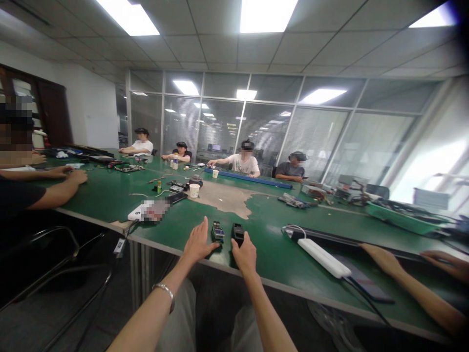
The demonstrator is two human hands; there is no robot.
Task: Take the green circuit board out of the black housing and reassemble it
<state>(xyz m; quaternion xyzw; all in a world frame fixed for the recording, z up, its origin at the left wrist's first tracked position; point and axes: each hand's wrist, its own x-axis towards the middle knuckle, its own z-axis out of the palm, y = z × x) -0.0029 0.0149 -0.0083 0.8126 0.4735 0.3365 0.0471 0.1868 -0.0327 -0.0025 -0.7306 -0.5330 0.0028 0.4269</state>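
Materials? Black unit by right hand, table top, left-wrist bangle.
Black unit: probably matte plastic, dull with no metallic glint. Table top: looks like a green rubbery mat, semi-gloss; a worn-away patch shows tan beneath. Bangle: polished silver-coloured metal, judging by bright highlights; alloy can't be told.

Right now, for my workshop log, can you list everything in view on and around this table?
workbench: one, green, under everything listed here
power strip: one, white, right of the hands
paper cups: two, white, mid-table and farther back
long bar: one, blue, far side
tray: one, green, right end
seated people: four, far side
co-worker's forearm: one visible, lower right
black device: one, black, by right hand
screened device: one, dark with blue, by left hand
bracelet: one, silver, left wrist
left hand: one, open, on table edge
right hand: one, at black device
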